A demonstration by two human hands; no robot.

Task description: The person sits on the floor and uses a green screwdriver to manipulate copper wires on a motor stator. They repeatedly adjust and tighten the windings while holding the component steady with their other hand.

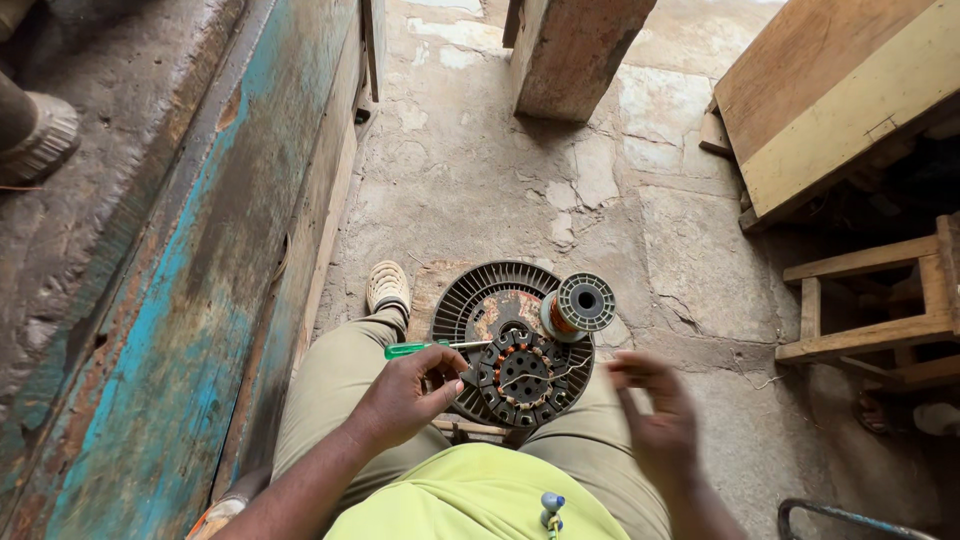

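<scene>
The person sits with both knees up, and on the lap rests a round dark motor stator with copper-wound slots [522,377], lying flat on top of a larger ribbed grey circular fan housing [478,300] that shows rust at its centre. The left hand [408,395] is at the stator's left edge, its grip clenched on a screwdriver with a translucent green handle [412,349], which lies roughly level with its thin shaft pointing right over the housing. Just beyond the stator, touching the housing's right rim, lies a grey plastic spool wound with copper wire [578,305], tipped so that its round flange faces the camera. The right hand [655,412] hovers to the right of the stator, apart from it, fingers spread and blurred (its grip released, holding nothing that shows). Below the hands is a yellow-green shirt hem [480,495]. A pale worn shoe [388,287] rests on the cracked concrete floor [600,180], beside a weathered blue-painted wooden door [190,300]; a low wooden stool [880,300] stands at right.
</scene>
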